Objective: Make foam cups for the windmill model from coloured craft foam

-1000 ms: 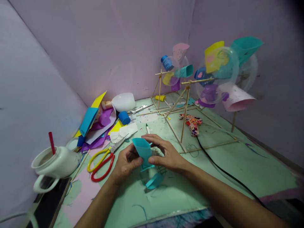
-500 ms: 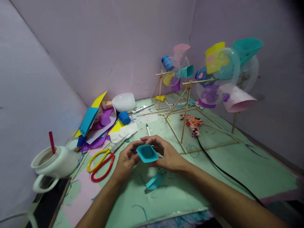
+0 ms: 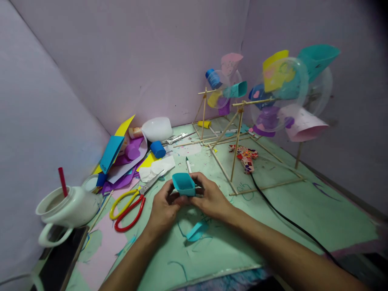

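Note:
Both my hands hold a small teal foam cup (image 3: 183, 184) just above the green mat (image 3: 273, 214). My left hand (image 3: 163, 208) grips its left side and underside with curled fingers. My right hand (image 3: 210, 198) pinches its right side. The cup's open mouth faces up and away from me. A teal foam scrap (image 3: 196, 232) lies on the mat just below my hands. Red and yellow scissors (image 3: 129, 205) lie to the left of my left hand.
Two stick-framed wheels with coloured foam cups (image 3: 285, 95) (image 3: 226, 91) stand at the back right. A patterned glue gun (image 3: 246, 157) with a black cord (image 3: 291, 224) lies mid-mat. Foam sheets (image 3: 121, 157), a white bowl (image 3: 157, 128) and a white teapot (image 3: 68, 208) crowd the left.
The teal piece went from an upright folded sheet to a cup shape with its mouth up. My hands drew closer round it and moved slightly away from me.

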A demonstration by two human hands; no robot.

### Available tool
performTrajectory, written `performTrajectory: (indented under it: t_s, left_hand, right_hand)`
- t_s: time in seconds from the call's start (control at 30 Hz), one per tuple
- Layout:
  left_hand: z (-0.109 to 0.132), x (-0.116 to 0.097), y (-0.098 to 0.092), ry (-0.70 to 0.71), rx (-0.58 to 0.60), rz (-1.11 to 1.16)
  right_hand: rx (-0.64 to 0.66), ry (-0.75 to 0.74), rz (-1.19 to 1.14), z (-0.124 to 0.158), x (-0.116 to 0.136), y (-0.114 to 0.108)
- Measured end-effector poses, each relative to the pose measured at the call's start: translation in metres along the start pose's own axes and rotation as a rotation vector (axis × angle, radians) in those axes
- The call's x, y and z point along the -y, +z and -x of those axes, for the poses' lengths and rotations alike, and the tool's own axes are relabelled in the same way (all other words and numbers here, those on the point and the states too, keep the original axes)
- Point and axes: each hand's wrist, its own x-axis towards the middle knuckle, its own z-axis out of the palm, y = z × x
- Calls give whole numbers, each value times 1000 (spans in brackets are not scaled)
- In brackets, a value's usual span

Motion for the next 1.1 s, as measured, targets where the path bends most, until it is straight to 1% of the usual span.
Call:
performTrajectory:
  t_s: [0.1, 0.2, 0.33, 0.37, 0.4, 0.43, 0.47, 0.5, 0.57, 0.6, 0.63, 0.67, 0.7, 0.83, 0.87, 0.93, 0.97, 1.03, 1.1]
  left_hand:
    - [-2, 2, -5, -7, 8, 49]
    - [-4, 9, -10, -18, 81, 116]
    - [-5, 12, -10, -44, 160, 163]
    - [-4, 10, -10, -37, 167, 147]
    - [-4, 9, -9, -15, 145, 107]
    - [-2, 6, -10, 21, 85, 39]
    - [1, 3, -10, 82, -24, -55]
    - [4, 0, -11, 170, -178, -172]
    - [11, -7, -13, 394, -516, -424]
    - [15, -10, -14, 501, -636, -538]
    - [18, -13, -15, 592, -701, -633]
    - [21, -16, -15, 657, -711, -701]
    - [22, -18, -15, 693, -671, -741]
    - [18, -19, -12, 715, -350, -798]
    - [16, -18, -12, 714, -292, -810]
    - [13, -17, -12, 713, -233, -824]
    - [11, -18, -13, 714, -221, -819]
    - [10, -19, -16, 703, -171, -789]
    - [10, -21, -18, 692, -77, -731]
  right_hand:
    - [70, -4, -52, 0, 4, -1]
    - [67, -19, -87, 0, 5, -3]
    - [76, -19, -128, -1, 4, -3]
    - [78, -6, -141, -1, 3, -3]
    - [72, 11, -147, -1, 3, -3]
    - [54, 30, -142, -2, 3, -3]
    - [22, 48, -118, -2, 3, -3]
    - [-15, 61, -74, -2, 3, -4]
    - [-81, 68, 47, -1, 3, -5]
    - [-99, 64, 107, -1, 3, -6]
    - [-105, 53, 160, 0, 3, -6]
    - [-104, 36, 204, 0, 3, -6]
    - [-98, 19, 239, 1, 2, -5]
    - [-39, 3, 296, 2, 1, 3]
    - [-15, 15, 291, 2, 1, 5]
    - [22, 6, 286, 3, 2, 5]
    - [28, -36, 291, 4, 4, 3]
    - [16, -181, 301, 4, 10, -3]
    - [14, -332, 294, 4, 17, -9]
